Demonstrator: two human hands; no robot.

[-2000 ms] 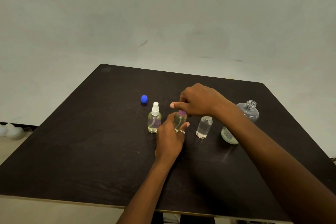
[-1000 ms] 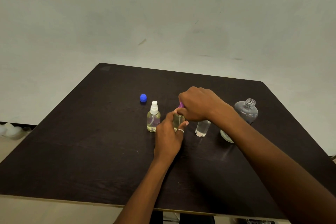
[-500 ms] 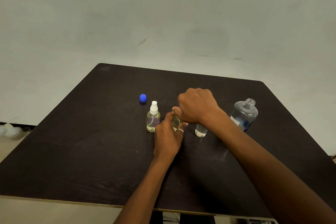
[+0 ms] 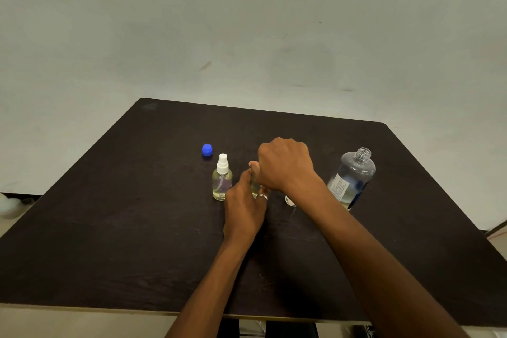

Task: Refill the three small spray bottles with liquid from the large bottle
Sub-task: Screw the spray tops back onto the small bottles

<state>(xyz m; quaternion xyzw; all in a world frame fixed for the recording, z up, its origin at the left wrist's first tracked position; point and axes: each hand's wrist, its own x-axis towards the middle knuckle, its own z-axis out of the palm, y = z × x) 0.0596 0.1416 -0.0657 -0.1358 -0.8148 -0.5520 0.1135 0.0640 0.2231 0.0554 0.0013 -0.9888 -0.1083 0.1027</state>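
Fingers of the left hand [image 4: 244, 211] curl round the body of the middle spray bottle [image 4: 255, 186], which stands on the bench [image 4: 109, 228] almost wholly hidden between the two hands; only a sliver of clear glass with pale liquid shows. A ring [image 4: 262, 197] sits on one left finger. Above it the right hand [image 4: 285, 166] is closed into a loose fist over the bottle's top, its fingers bunched downward around what I judge to be the spray cap, though the cap itself is covered and I cannot tell how it sits on the neck.

Just left of the hands stands the left spray bottle [image 4: 222, 181], upright, its white sprayer on and yellowish liquid inside. Behind the right wrist only the base of the third small bottle [image 4: 290, 201] peeks out. Well to the right stands the large bottle [image 4: 352, 178], open-necked, with little liquid at its bottom. Its blue cap [image 4: 207, 150] lies apart at the far left, beyond the left spray bottle.

What matters for the coming move is that the gripped bottle's long axis runs straight up, directly beneath the right hand, with the left hand holding it from the near side. Any twist on the cap would turn about that vertical axis while the left hand resists. The right hand is also nearer to both the third bottle and the large one.
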